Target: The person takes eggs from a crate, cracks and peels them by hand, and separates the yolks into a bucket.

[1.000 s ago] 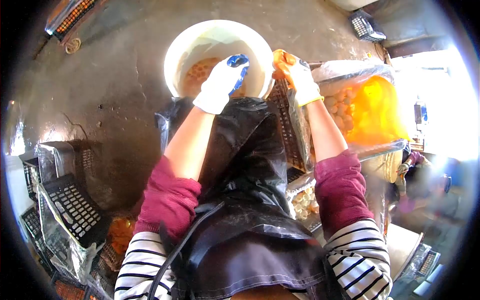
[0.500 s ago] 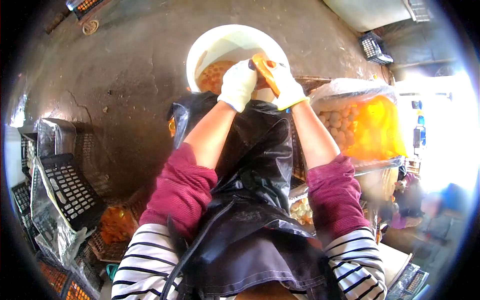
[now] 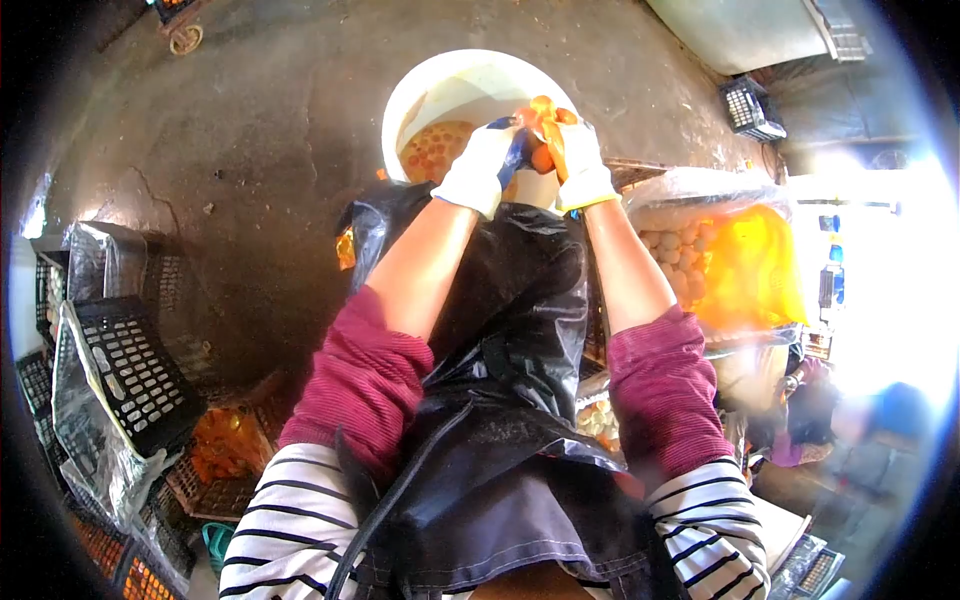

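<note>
My left hand (image 3: 487,163), in a white glove with dark blue fingers, is closed against my right hand over the near side of a white bucket (image 3: 398,95). My right hand (image 3: 577,165) wears a white glove with orange on its fingers and is closed too. Between them shows a round, orange, yolk-like piece (image 3: 543,158). More rounded orange shapes stick up at the fingertips; which are glove and which are held pieces, I cannot tell. Inside the bucket, many round orange pieces (image 3: 437,150) lie in cloudy liquid.
On the right stands a plastic-lined crate of pale, egg-like rounds (image 3: 675,255) with a bright orange-yellow bag (image 3: 748,265). A black apron (image 3: 490,300) covers my lap. Black crates (image 3: 130,375) are stacked at left, beside a basket of orange pieces (image 3: 228,445). Another person (image 3: 805,415) is at right.
The long orange shape at my right hand has given way to rounded orange shapes between both hands. My left hand has turned, showing its dark blue fingers. The view has shifted slightly.
</note>
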`<state>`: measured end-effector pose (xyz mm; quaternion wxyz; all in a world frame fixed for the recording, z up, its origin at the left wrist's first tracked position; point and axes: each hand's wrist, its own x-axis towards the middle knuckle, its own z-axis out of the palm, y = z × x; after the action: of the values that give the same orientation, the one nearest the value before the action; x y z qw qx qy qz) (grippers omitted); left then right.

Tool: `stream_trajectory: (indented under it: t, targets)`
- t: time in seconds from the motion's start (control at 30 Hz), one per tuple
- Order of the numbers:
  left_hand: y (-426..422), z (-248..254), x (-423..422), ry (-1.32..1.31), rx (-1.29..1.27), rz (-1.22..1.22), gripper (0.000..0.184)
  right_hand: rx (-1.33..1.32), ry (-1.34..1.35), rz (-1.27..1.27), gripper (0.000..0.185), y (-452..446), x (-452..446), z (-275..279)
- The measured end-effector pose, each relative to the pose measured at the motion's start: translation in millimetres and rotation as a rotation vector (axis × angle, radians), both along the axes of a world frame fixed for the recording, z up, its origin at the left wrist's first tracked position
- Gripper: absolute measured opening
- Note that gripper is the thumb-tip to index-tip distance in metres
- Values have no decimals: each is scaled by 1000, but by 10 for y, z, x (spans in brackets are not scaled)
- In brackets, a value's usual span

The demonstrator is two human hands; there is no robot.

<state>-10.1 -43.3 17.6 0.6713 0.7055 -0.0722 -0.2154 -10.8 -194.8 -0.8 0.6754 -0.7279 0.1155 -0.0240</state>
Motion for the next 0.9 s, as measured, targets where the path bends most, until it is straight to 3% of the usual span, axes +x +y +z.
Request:
stream_trajectory:
  t: [0.03, 0.1, 0.13, 0.2, 0.23, 0.3, 0.4, 0.47, 0.5, 0.57, 0.63, 0.7, 0.8, 0.83, 0.9]
  targets:
    - [13, -52, 24, -137, 72, -43, 51, -42, 9, -30, 27, 8, 29, -22]
    - [70, 46, 22, -16, 76, -92, 50, -381, -118, -50, 28, 2, 61, -172]
    - [99, 126, 10, 45, 77, -118, 50, -678, -255, -38, 28, 3, 53, -307]
    - [-85, -309, 72, -52, -153, 85, 47, -950, -435, -3, 29, -22, 86, -474]
    - [-110, -372, 98, -54, -202, 119, 46, -924, -474, 18, 30, 15, 89, -475]
    - [-112, -362, 144, -14, -237, 113, 42, -838, -381, 39, 31, 76, 73, -455]
    - [-107, -174, 120, 103, -369, 71, 52, -650, -9, 24, 31, 291, 19, 35]
    - [-184, -187, 156, 544, -835, 102, 47, -465, 72, -14, 32, 229, 17, 86]
    - [-114, -17, 89, 574, -696, 75, 61, -348, 36, -45, 34, 88, 16, 2]
    - [-120, -41, 87, 616, -717, 31, 67, -309, 116, -29, 34, 175, -94, 397]
    - [-158, -212, 176, 562, -732, -32, 77, 72, -5, -19, 32, 118, -180, 375]
    - [-136, -342, 260, 576, -712, -12, 75, 330, -105, 102, 35, 79, -307, 466]
    - [-120, -318, 204, 625, -770, 6, 74, 651, 45, 45, 40, 98, -395, 612]
    - [-109, -275, 169, 635, -789, 8, 74, 649, -54, 28, 46, 146, -439, 644]
    - [-128, -289, 157, 604, -779, 49, 74, 926, 4, 116, 47, 91, -414, 640]
